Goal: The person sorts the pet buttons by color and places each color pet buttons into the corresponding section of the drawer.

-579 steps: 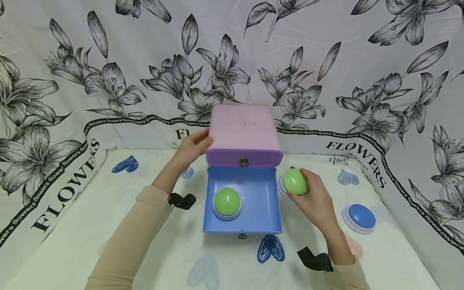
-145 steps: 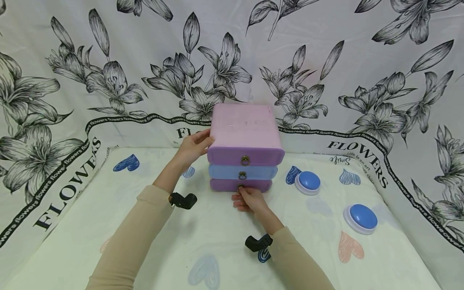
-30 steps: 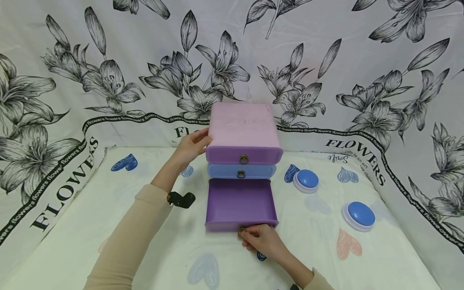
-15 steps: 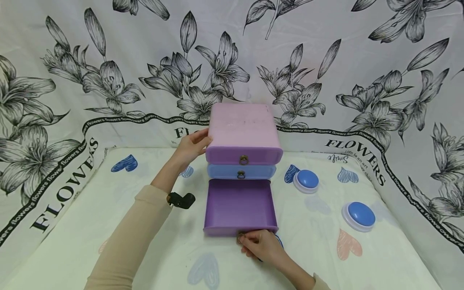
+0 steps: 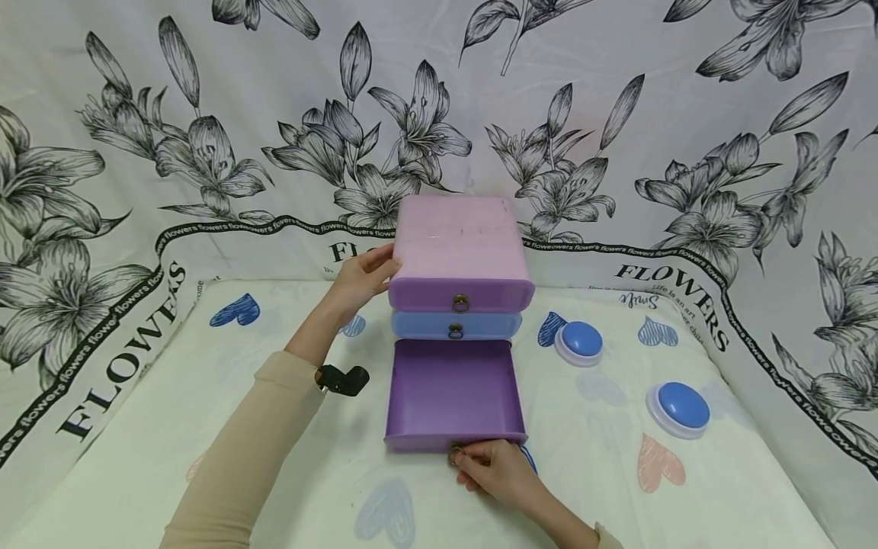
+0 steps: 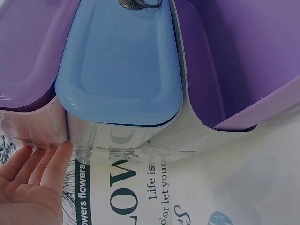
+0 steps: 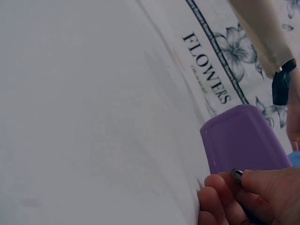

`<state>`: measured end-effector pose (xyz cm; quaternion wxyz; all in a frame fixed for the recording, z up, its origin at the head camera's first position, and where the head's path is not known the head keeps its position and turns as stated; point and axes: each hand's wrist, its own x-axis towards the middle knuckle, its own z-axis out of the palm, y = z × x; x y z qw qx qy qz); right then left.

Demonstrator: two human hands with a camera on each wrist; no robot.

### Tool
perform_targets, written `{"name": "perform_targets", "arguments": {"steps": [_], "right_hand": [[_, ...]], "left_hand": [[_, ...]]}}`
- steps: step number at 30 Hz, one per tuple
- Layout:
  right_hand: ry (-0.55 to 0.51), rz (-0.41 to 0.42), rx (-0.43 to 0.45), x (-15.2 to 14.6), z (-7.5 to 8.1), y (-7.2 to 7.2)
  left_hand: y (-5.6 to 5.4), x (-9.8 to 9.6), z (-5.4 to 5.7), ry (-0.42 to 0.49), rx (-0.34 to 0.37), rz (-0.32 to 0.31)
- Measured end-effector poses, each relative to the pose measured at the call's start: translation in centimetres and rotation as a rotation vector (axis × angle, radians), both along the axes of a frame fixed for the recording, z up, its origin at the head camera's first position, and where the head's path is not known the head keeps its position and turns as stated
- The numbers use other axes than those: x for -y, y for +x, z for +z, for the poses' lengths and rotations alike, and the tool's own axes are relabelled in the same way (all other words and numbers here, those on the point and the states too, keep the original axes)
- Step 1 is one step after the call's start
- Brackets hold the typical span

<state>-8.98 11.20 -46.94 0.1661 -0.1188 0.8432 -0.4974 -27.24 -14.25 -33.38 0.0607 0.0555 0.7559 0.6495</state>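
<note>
A small drawer cabinet (image 5: 461,236) with a pink top stands against the cloth. Its bottom purple drawer (image 5: 456,389) is pulled well out, with bare inside showing. My right hand (image 5: 504,473) pinches the brass ring pull (image 7: 237,175) at that drawer's front between thumb and fingers. My left hand (image 5: 360,276) rests with straight fingertips against the cabinet's left side, near the top tier, as the left wrist view shows. The blue middle drawer (image 6: 122,65) and the purple top drawer (image 5: 461,294) are pushed in.
To the cabinet's right, a blue domed button (image 5: 583,338) on a white base sits on the heart-print cloth (image 5: 288,473). A second blue domed button (image 5: 684,405) lies nearer and further right. A flower-print cloth (image 5: 590,46) hangs behind.
Earlier, the blue drawer stood out with a green domed button inside while my right hand held another; both green ones are out of sight now. Since then the bottom drawer has slid out towards me.
</note>
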Motion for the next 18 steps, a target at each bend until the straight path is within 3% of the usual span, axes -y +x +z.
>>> {"name": "perform_targets", "arguments": {"steps": [11,18], "right_hand": [[0.066,0.028,-0.039,-0.04,-0.03,0.07],[0.013,0.050,0.038,-0.70,0.26,0.26]], "left_hand": [[0.06,-0.05,0.07,0.001,0.006,0.004],[0.07,-0.05,0.10,0.022,0.022,-0.002]]}}
